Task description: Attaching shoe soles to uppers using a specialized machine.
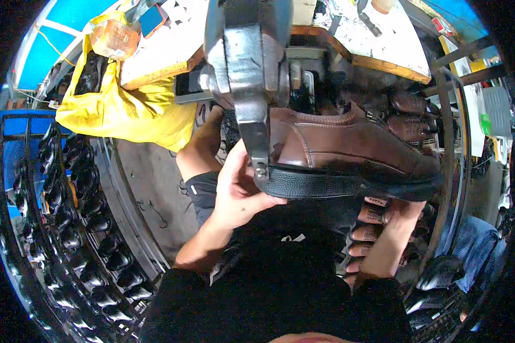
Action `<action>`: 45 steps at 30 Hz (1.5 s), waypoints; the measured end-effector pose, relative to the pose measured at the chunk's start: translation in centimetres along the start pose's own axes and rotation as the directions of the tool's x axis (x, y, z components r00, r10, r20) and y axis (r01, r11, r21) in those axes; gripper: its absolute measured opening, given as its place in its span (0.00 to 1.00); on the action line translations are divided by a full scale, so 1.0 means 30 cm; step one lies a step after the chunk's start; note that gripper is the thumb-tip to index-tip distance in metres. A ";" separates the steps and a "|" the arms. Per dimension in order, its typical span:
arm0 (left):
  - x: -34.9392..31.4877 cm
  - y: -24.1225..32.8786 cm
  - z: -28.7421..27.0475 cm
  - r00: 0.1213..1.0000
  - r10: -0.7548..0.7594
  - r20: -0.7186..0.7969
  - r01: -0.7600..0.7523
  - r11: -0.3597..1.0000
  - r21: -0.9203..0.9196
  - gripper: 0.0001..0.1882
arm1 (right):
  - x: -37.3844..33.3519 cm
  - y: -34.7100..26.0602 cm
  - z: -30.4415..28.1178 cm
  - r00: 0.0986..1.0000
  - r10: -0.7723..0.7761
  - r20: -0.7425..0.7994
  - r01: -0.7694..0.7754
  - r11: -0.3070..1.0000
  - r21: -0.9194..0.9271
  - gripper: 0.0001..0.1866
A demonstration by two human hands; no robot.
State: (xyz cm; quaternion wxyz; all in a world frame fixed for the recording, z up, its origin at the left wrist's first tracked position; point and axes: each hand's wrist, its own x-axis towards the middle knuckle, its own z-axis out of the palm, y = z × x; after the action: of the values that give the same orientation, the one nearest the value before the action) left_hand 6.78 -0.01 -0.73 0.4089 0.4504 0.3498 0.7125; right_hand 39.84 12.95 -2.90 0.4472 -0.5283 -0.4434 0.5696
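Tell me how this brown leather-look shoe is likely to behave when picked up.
The brown leather-look shoe would likely stay fairly stiff underneath, given its thick black sole. Its smooth, glossy upper might feel slightly slippery, while the sole's pebbled edge probably grips better.

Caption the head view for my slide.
Brown shoe held beside a metal machine, left hand at heel, right hand under toe.

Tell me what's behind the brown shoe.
Beyond the brown shoe, other shoes show at upper right. The right hand goes behind its toe end; the rest of that hand, and anything else directly behind, is covered.
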 end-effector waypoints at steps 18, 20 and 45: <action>-0.127 0.107 -0.294 0.865 -0.153 -0.477 0.158 0.987 -0.029 0.67 | -0.032 -0.092 0.455 0.935 -0.189 0.299 0.198 0.980 0.002 0.47; -0.151 0.129 -0.334 0.871 -0.148 -0.469 0.178 0.984 0.018 0.66 | -0.037 -0.093 0.486 0.859 -0.223 0.460 0.162 0.972 0.169 0.46; 0.113 0.257 -0.080 0.971 0.052 0.232 -0.234 0.401 0.886 0.32 | -0.099 -0.152 0.660 0.580 -0.314 0.751 0.674 0.703 -0.227 0.31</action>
State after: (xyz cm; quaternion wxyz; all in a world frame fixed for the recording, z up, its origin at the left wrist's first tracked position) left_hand 1.61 -0.53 6.32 0.0653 0.6858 0.6034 0.4017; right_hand 20.38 10.32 3.13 0.2548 -0.2330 -0.8341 0.4301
